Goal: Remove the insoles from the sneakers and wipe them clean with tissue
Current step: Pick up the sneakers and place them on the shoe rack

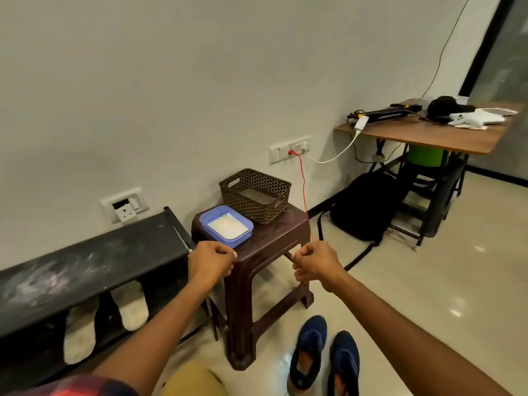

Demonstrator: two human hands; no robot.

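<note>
Both fists are curled at the front rim of the brown stool (265, 244), left hand (211, 260) at its left corner, right hand (314, 264) at its right; whether they grip it, I cannot tell; a blue tray (206, 221) of tissue (227, 226) and a woven basket (255, 204) sit on the stool; the blue sneakers (310, 347) stand on the floor beside its legs; two pale insoles (133, 310) lie under the black rack (100, 258), left.

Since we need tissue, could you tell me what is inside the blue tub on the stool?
The blue tub holds something white, probably tissue; its bottom beneath is covered.
</note>
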